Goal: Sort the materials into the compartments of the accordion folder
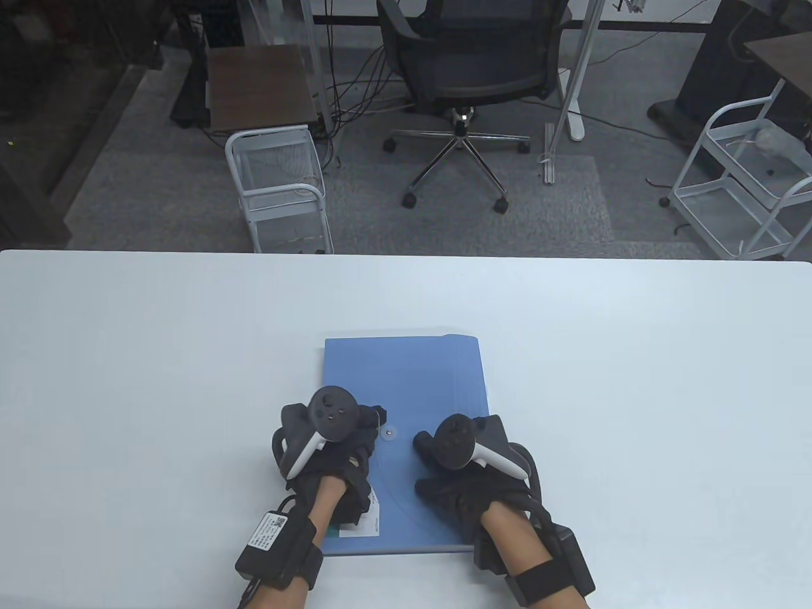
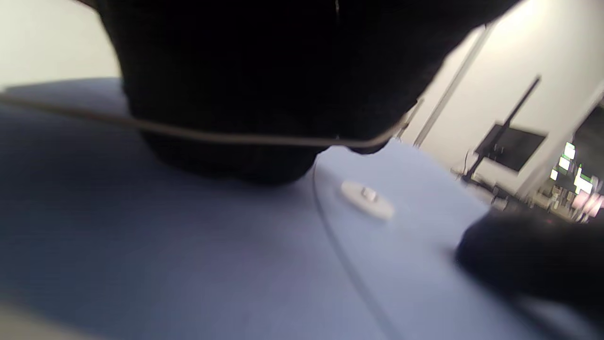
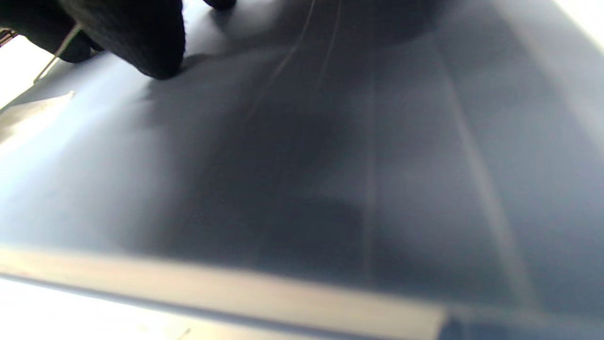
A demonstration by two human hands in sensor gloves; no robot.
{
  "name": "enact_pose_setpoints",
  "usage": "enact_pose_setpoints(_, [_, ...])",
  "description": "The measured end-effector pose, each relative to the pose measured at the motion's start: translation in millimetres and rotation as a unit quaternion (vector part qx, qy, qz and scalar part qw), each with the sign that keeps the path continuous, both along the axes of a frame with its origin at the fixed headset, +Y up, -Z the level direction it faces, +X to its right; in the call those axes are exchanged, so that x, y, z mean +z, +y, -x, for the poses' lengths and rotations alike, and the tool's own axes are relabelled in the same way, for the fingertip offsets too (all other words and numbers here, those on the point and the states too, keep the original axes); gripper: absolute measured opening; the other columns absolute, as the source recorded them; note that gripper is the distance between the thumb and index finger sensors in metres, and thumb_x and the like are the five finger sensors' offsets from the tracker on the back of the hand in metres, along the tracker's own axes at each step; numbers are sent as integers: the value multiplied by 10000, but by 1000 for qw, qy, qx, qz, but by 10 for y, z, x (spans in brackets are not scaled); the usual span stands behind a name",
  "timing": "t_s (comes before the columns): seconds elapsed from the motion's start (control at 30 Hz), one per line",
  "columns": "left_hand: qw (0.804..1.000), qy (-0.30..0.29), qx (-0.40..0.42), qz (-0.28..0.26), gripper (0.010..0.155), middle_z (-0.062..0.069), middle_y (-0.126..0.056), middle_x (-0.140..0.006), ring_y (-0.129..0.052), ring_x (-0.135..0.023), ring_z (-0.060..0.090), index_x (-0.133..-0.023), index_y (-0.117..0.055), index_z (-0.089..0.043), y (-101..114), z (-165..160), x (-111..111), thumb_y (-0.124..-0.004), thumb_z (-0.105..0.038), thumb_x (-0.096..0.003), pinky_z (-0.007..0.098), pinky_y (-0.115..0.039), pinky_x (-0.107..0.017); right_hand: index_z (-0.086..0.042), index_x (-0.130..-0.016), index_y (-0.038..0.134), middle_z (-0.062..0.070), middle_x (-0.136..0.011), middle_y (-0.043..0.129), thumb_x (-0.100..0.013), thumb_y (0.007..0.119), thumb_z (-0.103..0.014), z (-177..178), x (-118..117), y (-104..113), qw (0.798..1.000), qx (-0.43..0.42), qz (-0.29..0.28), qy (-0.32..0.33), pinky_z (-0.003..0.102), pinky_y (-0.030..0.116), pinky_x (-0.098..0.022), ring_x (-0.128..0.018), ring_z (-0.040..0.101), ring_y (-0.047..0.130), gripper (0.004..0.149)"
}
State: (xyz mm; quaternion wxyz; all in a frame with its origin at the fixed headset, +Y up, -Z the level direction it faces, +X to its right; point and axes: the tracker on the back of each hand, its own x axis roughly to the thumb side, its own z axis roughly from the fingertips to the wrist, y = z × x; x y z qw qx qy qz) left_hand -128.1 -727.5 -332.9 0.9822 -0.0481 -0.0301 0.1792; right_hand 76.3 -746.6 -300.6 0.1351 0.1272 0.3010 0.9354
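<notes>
I have the blue accordion folder (image 1: 406, 387) lying flat and closed on the white counter (image 1: 127, 380), low in the centre of the table view, its long side running away from me. The flap is down, with a small white button clasp (image 1: 388, 434) near the middle of the cover; in the left wrist view that same clasp (image 2: 367, 198) sits just beside a curved flap edge. I cannot see into any compartment. A white label or paper slip (image 1: 361, 523) shows at the folder's lower left corner, partly under my wrist.

My left hand (image 1: 330, 444) rests on the folder's left side, just left of the clasp, with a thin cord (image 2: 226, 137) running under the glove. My right hand (image 1: 463, 457) lies on the right side, fingertips (image 3: 155, 52) pressing down on the cover. Neither hand is gripping anything that I can see; whether the fingers are curled or spread I cannot tell.
</notes>
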Motion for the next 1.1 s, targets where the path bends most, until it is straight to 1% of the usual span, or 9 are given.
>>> enact_pose_setpoints(0.07, [998,-6,-60,7,393,76,-906,-978,-1026,-632,250,-905,-887,-289,1,-156,-37,-930,-396,-529,342,-948,-446,-386,-1133,322,201,-1181,13,-606,727,-530,3,-8,5,1000,3,1,2,809,357,-687,-1011,557,7,681])
enact_pose_setpoints(0.17, [991,-13,-132,23,449,71,-869,-981,-1006,-599,232,-933,-859,-314,-20,-330,-111,-932,-469,-518,339,-933,-424,-385,-1132,328,199,-1184,24,-604,728,-531,3,-8,9,1000,8,1,5,809,371,-687,-1014,557,13,678])
enact_pose_setpoints(0.2, [988,-17,-154,10,443,72,-894,-954,-1024,-570,225,-920,-880,-314,-8,-382,-141,-928,-486,-514,333,-944,-400,-386,-1131,337,194,-1187,32,-603,732,-527,-2,-9,9,1000,7,0,5,807,373,-688,-1016,555,12,674])
enact_pose_setpoints(0.37, [983,-14,-183,22,438,103,-903,-936,-1015,-606,266,-920,-889,-267,-17,-546,-195,-896,-456,-524,340,-941,-399,-379,-1132,356,195,-1189,40,-604,740,-517,3,-15,13,1000,7,2,6,810,378,-685,-1016,558,23,667])
enact_pose_setpoints(0.43, [978,-6,-207,6,450,96,-924,-892,-1024,-585,252,-887,-894,-266,-35,-593,-202,-893,-491,-497,327,-945,-385,-380,-1132,359,193,-1190,47,-602,741,-520,5,-9,14,1000,7,-4,8,807,385,-685,-1018,554,29,667])
enact_pose_setpoints(0.5, [973,4,-230,21,463,81,-918,-878,-1016,-582,231,-879,-864,-282,-41,-628,-233,-873,-523,-483,312,-942,-389,-372,-1133,366,192,-1193,53,-603,741,-518,7,-2,11,1000,7,-9,11,804,389,-686,-1020,552,30,666])
enact_pose_setpoints(0.83, [974,81,-205,48,417,32,-954,-792,-1027,-532,199,-789,-916,-279,-20,-517,-331,-889,-554,-477,300,-941,-364,-374,-1128,390,189,-1193,61,-607,744,-494,11,-5,13,1000,-1,-7,6,797,394,-686,-1022,544,35,641])
enact_pose_setpoints(1.03, [981,71,-175,50,376,12,-975,-768,-1046,-507,184,-764,-952,-303,5,-401,-356,-909,-546,-481,278,-944,-334,-379,-1123,407,174,-1198,79,-611,742,-475,-15,-3,12,1000,-6,-12,6,783,407,-692,-1030,530,46,619])
enact_pose_setpoints(1.1, [983,85,-145,78,332,-4,-985,-771,-1049,-527,195,-754,-971,-320,31,-310,-373,-932,-522,-493,271,-940,-324,-379,-1120,416,169,-1200,86,-611,746,-464,-24,-1,16,1000,-10,-13,8,780,412,-693,-1031,526,63,612])
